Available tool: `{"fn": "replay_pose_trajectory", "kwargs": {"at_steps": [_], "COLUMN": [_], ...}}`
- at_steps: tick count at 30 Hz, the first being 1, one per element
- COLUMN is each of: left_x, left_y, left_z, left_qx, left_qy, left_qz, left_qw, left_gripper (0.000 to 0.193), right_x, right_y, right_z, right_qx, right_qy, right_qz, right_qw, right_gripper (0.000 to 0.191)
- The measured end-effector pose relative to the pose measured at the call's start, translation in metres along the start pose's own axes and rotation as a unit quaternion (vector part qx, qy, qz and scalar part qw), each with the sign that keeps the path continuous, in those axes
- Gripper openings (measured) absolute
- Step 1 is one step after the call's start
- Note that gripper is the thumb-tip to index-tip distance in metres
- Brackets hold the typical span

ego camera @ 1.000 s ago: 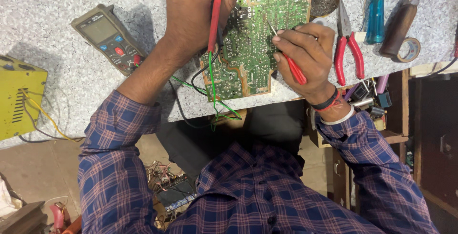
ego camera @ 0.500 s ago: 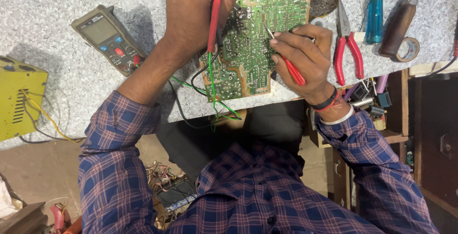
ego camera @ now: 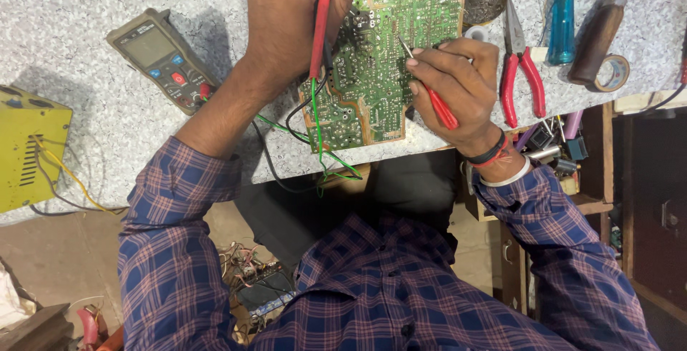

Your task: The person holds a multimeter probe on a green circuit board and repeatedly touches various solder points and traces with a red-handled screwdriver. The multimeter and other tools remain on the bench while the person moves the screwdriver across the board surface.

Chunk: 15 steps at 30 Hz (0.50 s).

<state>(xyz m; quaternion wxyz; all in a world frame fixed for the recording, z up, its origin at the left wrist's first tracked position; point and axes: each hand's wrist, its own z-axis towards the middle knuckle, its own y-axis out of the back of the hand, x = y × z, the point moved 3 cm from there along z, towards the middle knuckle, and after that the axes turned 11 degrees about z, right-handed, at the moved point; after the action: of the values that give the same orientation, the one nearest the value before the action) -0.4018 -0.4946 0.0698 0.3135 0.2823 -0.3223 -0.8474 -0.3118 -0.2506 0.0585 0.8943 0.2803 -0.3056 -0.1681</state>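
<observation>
Lying at the near edge of the speckled counter (ego camera: 86,57), the green circuit board (ego camera: 390,57) has its lower corner just over that edge, with green and black wires hanging off below it. The left hand (ego camera: 290,25) has its grip clamped on a red probe (ego camera: 320,25) at the board's left side; the right hand (ego camera: 458,90) has its grip pinched on a second red probe (ego camera: 429,83), tip touching the board. A multimeter (ego camera: 161,57) lies well left with bare counter about it. Red-handled pliers (ego camera: 521,72) crowd just right of the right hand, a blue-handled screwdriver (ego camera: 562,22) beyond. A yellow box (ego camera: 28,150) sits at the left edge.
</observation>
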Motion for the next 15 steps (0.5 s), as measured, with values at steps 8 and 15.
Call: {"fn": "replay_pose_trajectory", "kwargs": {"at_steps": [8,15], "left_x": [0.0004,-0.0001], "left_y": [-0.0001,0.0024], "left_z": [0.0004,0.0003], "left_qx": [-0.003,-0.006], "left_qy": [0.000,0.001], "left_qz": [-0.001,-0.011], "left_qw": [1.000,1.000], "left_gripper": [0.017,0.016], "right_x": [0.0010,-0.0021], "right_y": [-0.0011,-0.0024], "right_z": [0.0016,-0.0004], "right_qx": [0.013,0.000], "right_qy": [0.007,-0.002], "right_qz": [-0.002,0.000], "right_qw": [1.000,1.000], "right_gripper": [0.022,0.022]}}
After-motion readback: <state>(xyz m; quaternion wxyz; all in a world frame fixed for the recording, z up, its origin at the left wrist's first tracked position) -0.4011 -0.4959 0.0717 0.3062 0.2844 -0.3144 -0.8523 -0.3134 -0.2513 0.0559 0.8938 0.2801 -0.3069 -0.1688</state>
